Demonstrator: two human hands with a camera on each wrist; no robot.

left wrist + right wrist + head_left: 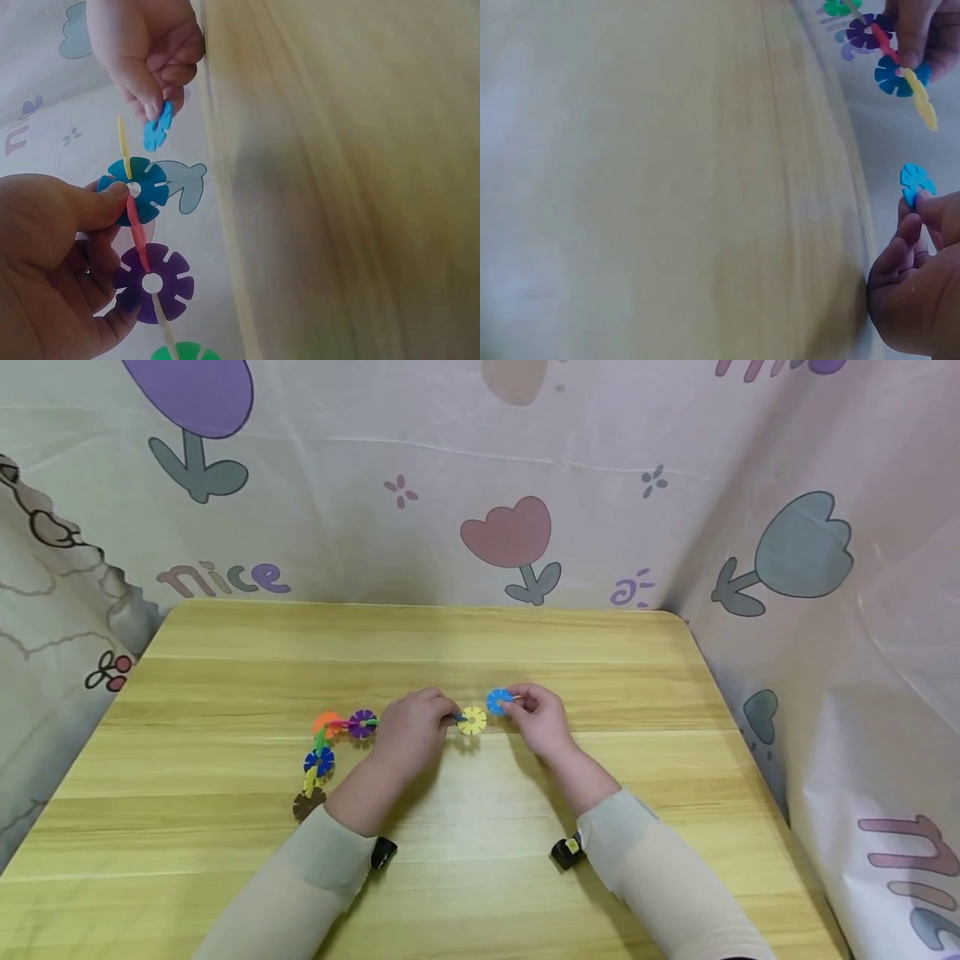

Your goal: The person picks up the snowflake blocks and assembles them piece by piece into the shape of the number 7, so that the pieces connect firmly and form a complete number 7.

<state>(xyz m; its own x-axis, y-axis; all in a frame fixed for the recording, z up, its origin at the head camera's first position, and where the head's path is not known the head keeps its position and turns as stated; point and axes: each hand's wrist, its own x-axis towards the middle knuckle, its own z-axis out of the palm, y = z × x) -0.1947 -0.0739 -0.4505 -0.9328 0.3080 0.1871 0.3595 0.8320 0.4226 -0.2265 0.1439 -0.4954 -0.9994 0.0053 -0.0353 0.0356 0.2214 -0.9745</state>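
My left hand point(412, 731) pinches a teal notched plastic disc point(156, 184), part of a chain of slotted flower-shaped discs. From its far side sticks a yellow disc point(479, 724), the chain's end. On the other side a red disc point(137, 226) joins it to a purple disc point(176, 289), which my lower fingers touch. My right hand point(542, 722) holds a light blue disc point(913, 178) between thumb and fingers. In the head view this disc is just right of the yellow one, apart from it. Part of the chain is hidden behind my left hand.
Left of my left hand the chain bends toward me on the wooden table point(465, 643), past an orange disc point(326, 722) and a dark blue disc point(311, 762) to a brown disc point(303, 807). Patterned cloth point(337, 527) hangs behind the table and at its sides.
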